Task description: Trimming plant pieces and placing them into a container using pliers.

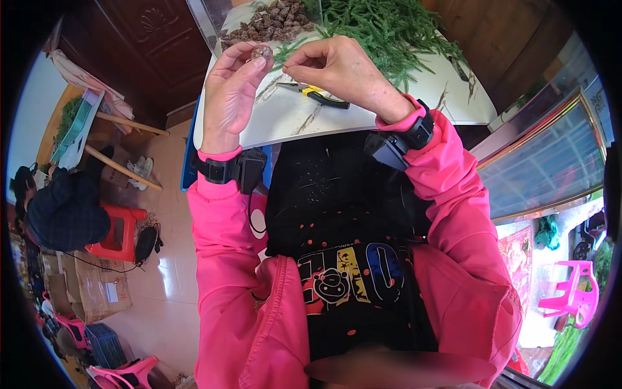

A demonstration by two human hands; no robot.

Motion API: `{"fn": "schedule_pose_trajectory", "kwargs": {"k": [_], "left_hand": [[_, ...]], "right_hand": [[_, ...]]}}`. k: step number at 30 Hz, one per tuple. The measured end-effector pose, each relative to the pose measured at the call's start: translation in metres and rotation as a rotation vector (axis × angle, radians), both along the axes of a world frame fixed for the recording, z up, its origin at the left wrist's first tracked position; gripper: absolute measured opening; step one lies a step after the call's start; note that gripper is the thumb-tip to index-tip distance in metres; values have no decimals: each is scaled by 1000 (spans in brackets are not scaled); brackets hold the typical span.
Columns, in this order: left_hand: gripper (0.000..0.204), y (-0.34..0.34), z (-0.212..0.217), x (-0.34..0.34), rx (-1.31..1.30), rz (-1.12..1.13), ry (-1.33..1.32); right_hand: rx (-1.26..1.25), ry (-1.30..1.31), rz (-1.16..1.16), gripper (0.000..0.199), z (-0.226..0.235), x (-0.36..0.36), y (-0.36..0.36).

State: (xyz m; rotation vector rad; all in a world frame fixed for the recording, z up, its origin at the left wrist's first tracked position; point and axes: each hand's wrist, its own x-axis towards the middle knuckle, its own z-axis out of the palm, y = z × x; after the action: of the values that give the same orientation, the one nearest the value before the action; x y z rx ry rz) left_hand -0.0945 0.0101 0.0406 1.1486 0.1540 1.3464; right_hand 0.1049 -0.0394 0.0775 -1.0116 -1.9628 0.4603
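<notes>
My left hand (pixel 228 97) is raised over the table's near edge, its thumb and fingers closed on a small brown pine cone (pixel 262 52). To the right of it, my right hand (pixel 346 72) has thumb and forefinger pinched together, pointing toward the cone but apart from it. Whatever sits in that pinch is too small to make out. Below my right hand lie pliers (pixel 315 94) with yellow and black handles. A heap of pine cones (pixel 275 23) fills a clear container behind my hands. Green artificial pine sprigs (pixel 389 35) are piled at the back right.
The white marbled table (pixel 414 107) has a curved near edge. To the left, a person (pixel 61 211) sits by a red stool (pixel 120 230), with cardboard boxes (pixel 97 285) behind. A pink chair (pixel 573 295) stands at the far right, beyond a glass-panelled frame (pixel 538 162).
</notes>
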Motion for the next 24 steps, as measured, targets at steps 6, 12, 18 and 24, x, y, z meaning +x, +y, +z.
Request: {"fn": "schedule_pose_trajectory", "kwargs": {"k": [6,12,18,24], "left_hand": [[23,1,2,-3,-31,-90,85],[20,11,-6,-2,-65,-162,28],[22,13,-12,2,-71,-173,-16],[22,14,-12,4,-55,-194,-14]], "right_hand": [[42,24,-39,21,-2,3,4],[219,-38,-58,21,-9,5,8],[121,8,-27,22,-11,1,4],[-31,85,23,25,-14,5,10]]}}
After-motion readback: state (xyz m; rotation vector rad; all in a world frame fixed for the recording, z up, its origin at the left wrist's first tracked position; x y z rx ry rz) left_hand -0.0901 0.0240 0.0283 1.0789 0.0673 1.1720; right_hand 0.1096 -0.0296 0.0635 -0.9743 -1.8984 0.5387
